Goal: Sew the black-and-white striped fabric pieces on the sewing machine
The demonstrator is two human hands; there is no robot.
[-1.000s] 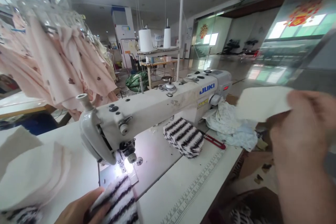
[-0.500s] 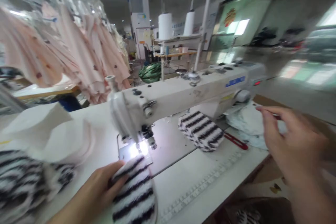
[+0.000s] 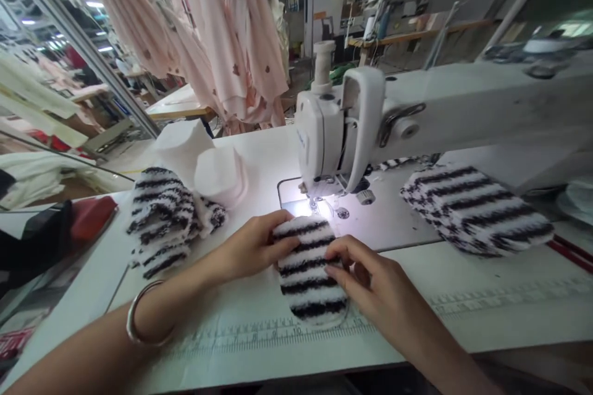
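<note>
An oval piece of black-and-white striped plush fabric (image 3: pixel 308 268) lies on the machine table, its far end just in front of the lit needle area. My left hand (image 3: pixel 259 244) grips its upper left edge, thumb on top and fingers partly beneath. On the right edge, my right hand (image 3: pixel 365 271) pinches the fabric between thumb and fingers. The white sewing machine (image 3: pixel 324 136) stands right behind the piece, and its presser foot (image 3: pixel 314 203) is close to the fabric's tip. Whether the foot touches the fabric, I cannot tell.
A stack of striped pieces (image 3: pixel 477 210) lies right of the needle, beside a red tool (image 3: pixel 572 253). Crumpled striped fabric (image 3: pixel 162 216) and white padded pieces (image 3: pixel 217 173) sit at left. A printed ruler (image 3: pixel 259 334) runs along the front. Pink garments (image 3: pixel 245 43) hang behind.
My right hand has come from the far right to the striped piece and now pinches its right edge. My left hand still holds the piece. The view has turned left.
</note>
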